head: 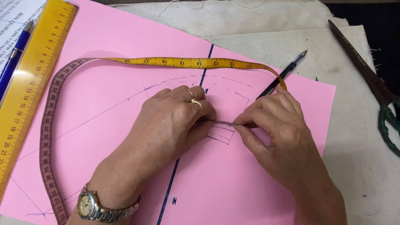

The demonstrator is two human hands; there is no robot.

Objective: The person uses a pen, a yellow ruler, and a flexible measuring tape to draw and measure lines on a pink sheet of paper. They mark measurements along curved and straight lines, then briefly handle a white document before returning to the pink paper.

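Note:
A yellow and brown measuring tape [166, 62] loops across a pink paper sheet [233, 183] that carries blue drawn lines and a dashed curve. My left hand [166, 125], with rings and a wristwatch, presses one end of the tape onto the paper by a small drawn rectangle. My right hand [277, 129] pinches the tape between thumb and forefinger a little to the right, stretching a short piece flat between both hands. A dark pen [287, 71] lies under my right hand's fingers, its tip pointing up right.
A long yellow ruler [29, 79] lies along the left edge, with a blue pen [14, 54] and a printed sheet beside it. Dark scissors [371, 79] with green handles rest on the cream cloth [354, 158] at the right.

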